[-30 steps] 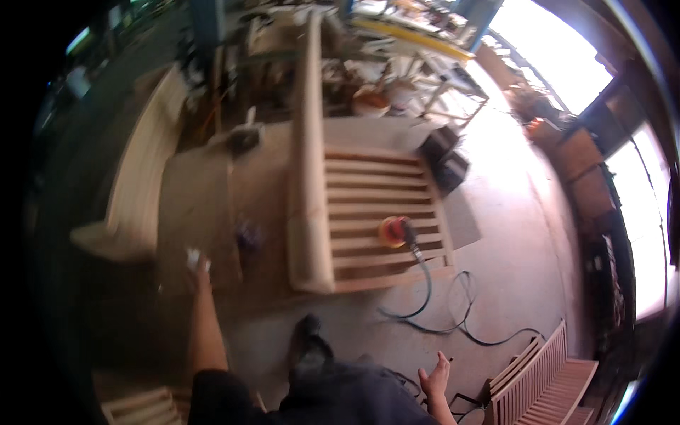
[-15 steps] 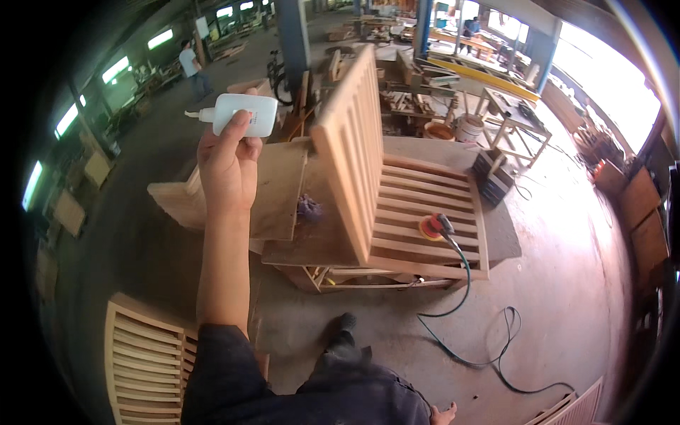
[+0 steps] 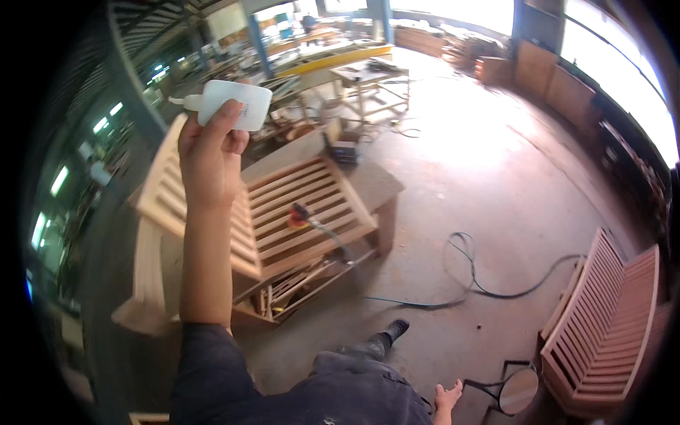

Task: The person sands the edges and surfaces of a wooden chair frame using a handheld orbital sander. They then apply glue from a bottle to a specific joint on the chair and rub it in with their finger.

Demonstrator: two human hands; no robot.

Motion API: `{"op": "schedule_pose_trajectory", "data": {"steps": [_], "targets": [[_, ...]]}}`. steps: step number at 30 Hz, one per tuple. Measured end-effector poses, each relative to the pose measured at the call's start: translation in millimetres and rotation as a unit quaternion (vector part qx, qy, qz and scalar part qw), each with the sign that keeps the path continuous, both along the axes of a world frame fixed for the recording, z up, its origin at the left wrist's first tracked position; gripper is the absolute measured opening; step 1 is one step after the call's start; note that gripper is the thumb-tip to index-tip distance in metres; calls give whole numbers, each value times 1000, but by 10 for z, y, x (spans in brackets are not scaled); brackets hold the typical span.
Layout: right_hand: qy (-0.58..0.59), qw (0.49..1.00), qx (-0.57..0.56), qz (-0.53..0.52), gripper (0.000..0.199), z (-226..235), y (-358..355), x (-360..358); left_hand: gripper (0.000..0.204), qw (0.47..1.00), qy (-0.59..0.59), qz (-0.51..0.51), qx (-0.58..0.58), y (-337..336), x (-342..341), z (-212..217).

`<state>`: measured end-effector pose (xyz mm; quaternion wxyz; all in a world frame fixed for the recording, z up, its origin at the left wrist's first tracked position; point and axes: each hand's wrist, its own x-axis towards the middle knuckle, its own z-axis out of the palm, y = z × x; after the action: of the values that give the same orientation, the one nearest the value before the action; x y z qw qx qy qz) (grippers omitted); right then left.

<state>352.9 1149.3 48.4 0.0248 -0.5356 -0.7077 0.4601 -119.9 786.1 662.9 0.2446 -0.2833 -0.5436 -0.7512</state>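
Bottle sits upper left of the frame, clamped in your left hand between thumb and fingers. Likely light, smooth and squeezable; grip its flat body, not the thin nozzle. Your right hand, lower right, looks empty, fingers apart.

Woodworking workshop (sander, slatted bench)

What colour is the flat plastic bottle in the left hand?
The flat plastic bottle is pale, milky white; it shows best in the head view.
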Motion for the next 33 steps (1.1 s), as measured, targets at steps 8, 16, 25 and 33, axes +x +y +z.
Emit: {"op": "schedule_pose_trajectory", "data": {"steps": [8, 16, 25, 33], "targets": [[-48, 991, -15, -122, 89, 229, 573, -307, 30, 993, -81, -34, -75, 1955, -1486, -925], [-207, 954, -155, -153, 74, 136, 1551, -758, 29, 915, -252, -135, -285, 4250, -2481, -3485], [-54, 967, -242, -65, 15, -372, 3005, -1636, 12, 751, -295, -391, -443, 6447, -2102, -4058], [-149, 977, -134, 71, 43, -581, 5753, -2836, 33, 753, 115, -303, -572, 7979, -2808, -5432]]}}
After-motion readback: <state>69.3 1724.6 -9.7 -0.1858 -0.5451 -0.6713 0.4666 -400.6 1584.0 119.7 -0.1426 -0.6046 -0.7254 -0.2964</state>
